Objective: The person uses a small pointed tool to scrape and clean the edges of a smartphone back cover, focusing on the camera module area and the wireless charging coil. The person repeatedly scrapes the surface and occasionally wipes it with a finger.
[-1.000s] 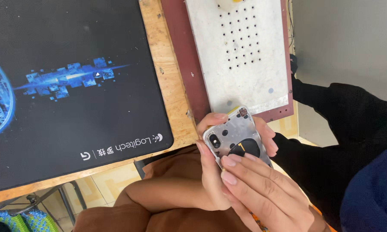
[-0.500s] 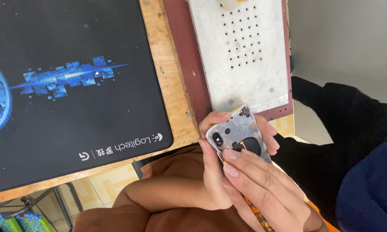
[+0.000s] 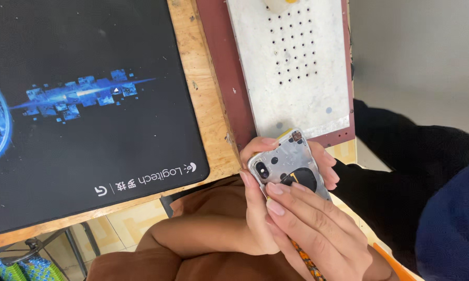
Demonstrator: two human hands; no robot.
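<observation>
The phone housing (image 3: 288, 165), a bare silver metal back frame with a camera cutout, small round holes and a black circular patch, is held just off the near edge of the wooden bench (image 3: 203, 78), below the perforated metal plate. At the far left of the view, a large black desk mat (image 3: 78, 119) with a blue graphic covers most of the bench. To its right, a strip of bare wood separates the mat from a dark red base (image 3: 219, 62) that carries the perforated metal plate (image 3: 291, 67). The housing appears stripped: no screen or board is visible on the upward face, only the black patch and a yellow tab remain, so disassembly seems well advanced, with these last parts still in place. The left hand (image 3: 255, 208) is closed around the housing, with the thumb along its left edge and the fingers wrapped behind and showing at its right edge. The right hand (image 3: 317, 229) is partly open, with the fingers extended and the fingertips (image 3: 276, 190) resting on the lower part of the housing beside the black patch. A dark sleeve (image 3: 401, 156) lies at the right.
</observation>
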